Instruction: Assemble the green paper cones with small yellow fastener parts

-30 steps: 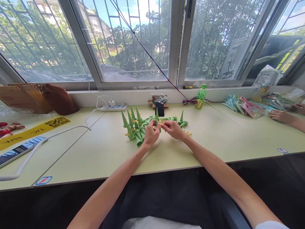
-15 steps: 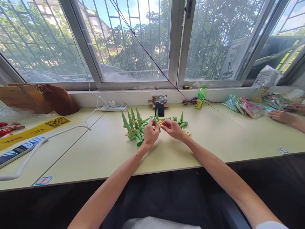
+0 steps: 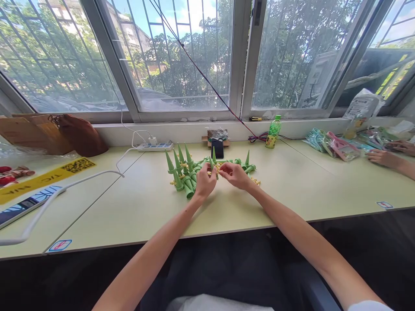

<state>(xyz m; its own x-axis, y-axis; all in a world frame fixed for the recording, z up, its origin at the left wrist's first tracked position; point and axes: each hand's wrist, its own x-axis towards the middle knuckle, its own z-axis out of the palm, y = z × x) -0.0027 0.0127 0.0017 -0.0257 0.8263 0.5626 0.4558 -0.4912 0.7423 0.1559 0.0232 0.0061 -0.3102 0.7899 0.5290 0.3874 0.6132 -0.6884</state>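
Seemingly working at small yellow pieces (image 3: 218,166) beside a green cone (image 3: 212,164), mid-table, right of the standing cones (image 3: 170,164) and nearer than the phone (image 3: 217,149). Pinching the cone, nearly upright, in the left hand (image 3: 205,179); bunching thumb and fingers of the right hand (image 3: 236,175) just beside, cannot tell on what. Stretching both forearms far, converging. Calling next, probably, for steady fingertip precision.

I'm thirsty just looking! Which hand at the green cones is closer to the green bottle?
The right hand: it is nearer the camera than the bottle and left of it. The left hand, holding a green cone, is farther left.
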